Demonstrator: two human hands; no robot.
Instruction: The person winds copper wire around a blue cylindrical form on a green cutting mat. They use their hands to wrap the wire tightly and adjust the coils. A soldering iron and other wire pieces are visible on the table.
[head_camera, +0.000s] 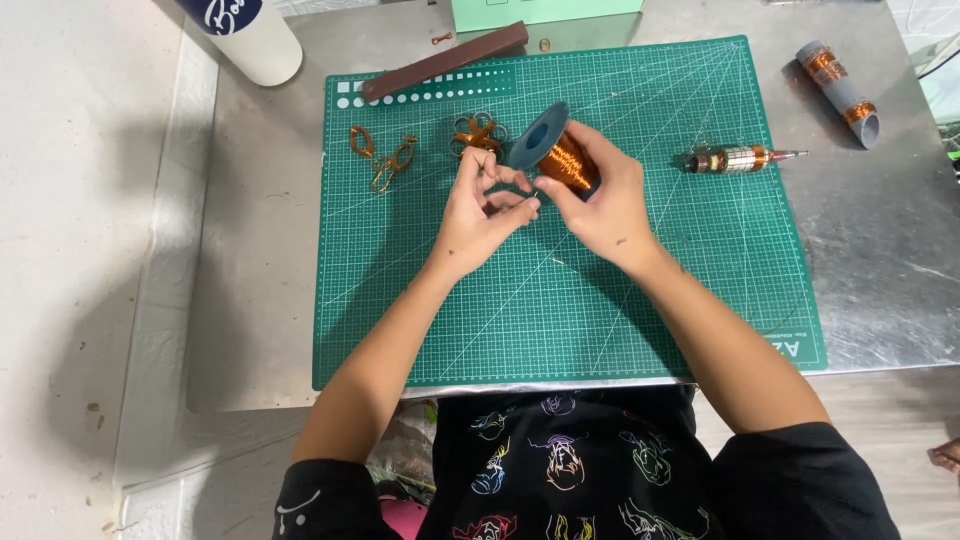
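Observation:
My right hand (605, 205) holds a dark blue spool of copper wire (556, 152) above the green cutting mat (560, 300). My left hand (478, 205) is beside it, its fingertips pinched together at the spool's near flange, seemingly on the thin wire end, which is too fine to make out. Just behind my left hand lies a flower-shaped copper wire coil (478, 132). Two more bent copper wire loops (382, 158) lie on the mat to the left.
A small motor armature with a shaft (740, 158) lies on the mat's right side. A grey tube wound with copper bands (838, 80) rests on the metal table (880, 240). A brown bar (445, 60), a white bottle (245, 35) and a pale green box (540, 12) stand at the back.

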